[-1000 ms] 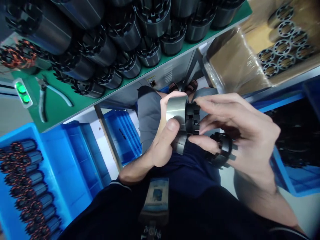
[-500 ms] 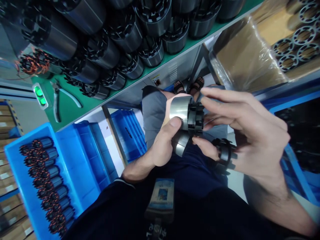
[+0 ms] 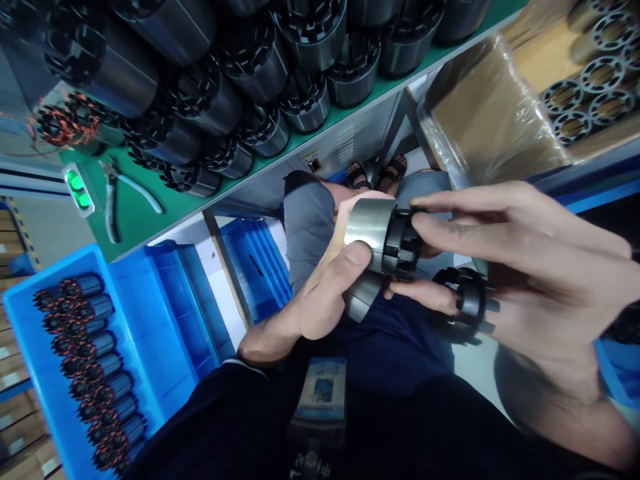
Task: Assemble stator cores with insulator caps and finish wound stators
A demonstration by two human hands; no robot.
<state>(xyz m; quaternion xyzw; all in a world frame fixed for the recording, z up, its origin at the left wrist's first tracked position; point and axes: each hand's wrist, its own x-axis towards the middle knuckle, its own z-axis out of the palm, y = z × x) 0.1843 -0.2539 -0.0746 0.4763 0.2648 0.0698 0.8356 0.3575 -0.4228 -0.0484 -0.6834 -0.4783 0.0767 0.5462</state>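
Observation:
My left hand (image 3: 327,287) is closed around a silvery metal stator core (image 3: 369,223), thumb on its side. Below that thumb shows another curved metal surface (image 3: 364,297); I cannot tell whether it belongs to a second core. At the core's right end sits a black slotted end ring (image 3: 401,243), its prongs pointing right. The fingers of my right hand (image 3: 525,253) are closed on this ring, with the thumb under it. A second black slotted ring (image 3: 470,297) hangs around my right thumb.
Dark stator cores (image 3: 305,107) crowd the green bench (image 3: 137,233), beside pliers (image 3: 114,200) and copper-wound pieces (image 3: 70,127). At left, a blue bin (image 3: 145,320) holds wound stators (image 3: 100,373). A plastic-lined carton (image 3: 495,113) with bare cores (image 3: 607,73) stands at upper right.
Both hands and the core have shifted slightly right. My right hand has come nearer the camera, and its fingers now press on the end ring.

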